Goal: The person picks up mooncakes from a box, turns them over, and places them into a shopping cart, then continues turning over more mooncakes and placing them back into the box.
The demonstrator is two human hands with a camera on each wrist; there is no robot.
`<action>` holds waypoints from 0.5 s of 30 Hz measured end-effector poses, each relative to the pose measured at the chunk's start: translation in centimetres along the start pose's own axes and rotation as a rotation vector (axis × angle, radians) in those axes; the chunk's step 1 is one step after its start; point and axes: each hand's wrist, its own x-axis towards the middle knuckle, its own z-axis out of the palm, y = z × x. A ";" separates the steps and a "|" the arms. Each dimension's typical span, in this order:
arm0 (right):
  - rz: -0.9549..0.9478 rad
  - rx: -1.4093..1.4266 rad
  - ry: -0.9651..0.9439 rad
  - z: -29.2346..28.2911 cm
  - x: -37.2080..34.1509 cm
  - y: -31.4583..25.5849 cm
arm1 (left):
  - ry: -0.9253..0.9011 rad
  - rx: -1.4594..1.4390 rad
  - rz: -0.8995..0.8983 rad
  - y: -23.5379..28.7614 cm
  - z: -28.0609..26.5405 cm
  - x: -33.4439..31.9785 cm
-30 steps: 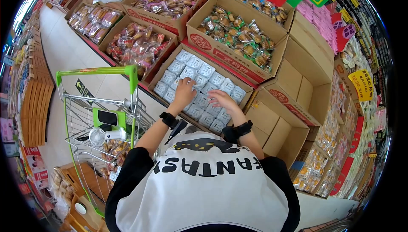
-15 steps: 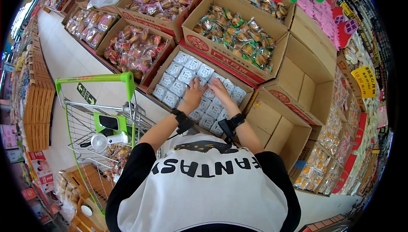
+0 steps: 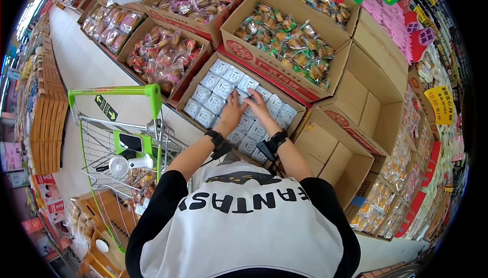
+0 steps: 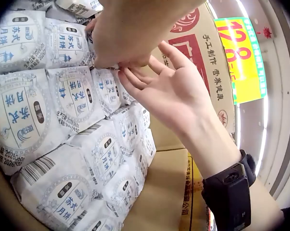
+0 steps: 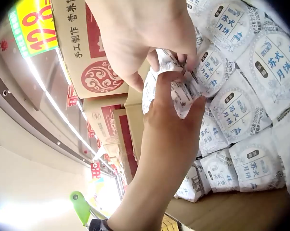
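Rows of white paper-wrapped mooncakes (image 3: pixel 223 89) with blue print fill a low cardboard box (image 3: pixel 184 116). Both hands are down together among the packets near the box's middle. My left hand (image 3: pixel 231 113) spans one wrapped mooncake (image 5: pixel 184 92), its index finger and thumb on either side in the right wrist view. Beside it, the right hand (image 3: pixel 258 107) pinches the raised corner of a wrapped mooncake (image 5: pixel 169 61). In the left wrist view that right hand (image 4: pixel 176 96) shows its palm, fingers bent inward. Some left fingertips are hidden.
A green-handled shopping cart (image 3: pixel 114 91) stands at the left. Behind are boxes of wrapped pastries, including one with green packets (image 3: pixel 284 41). A bare-bottomed carton (image 3: pixel 333 158) adjoins on the right. A yellow price sign (image 3: pixel 440 105) hangs farther right.
The right hand has moved left and inward, so both hands now meet over the packets. The left hand has shifted slightly right and is lower among them.
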 end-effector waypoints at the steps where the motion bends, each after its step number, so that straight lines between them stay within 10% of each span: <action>1: 0.017 0.012 0.044 0.1 0.0 -0.1 | -0.002 0.001 -0.004 0.1 -0.2 0.0; 15: 0.136 0.151 0.001 0.0 -0.3 -1.8 | -0.008 -0.563 -0.049 -0.7 -3.8 -3.4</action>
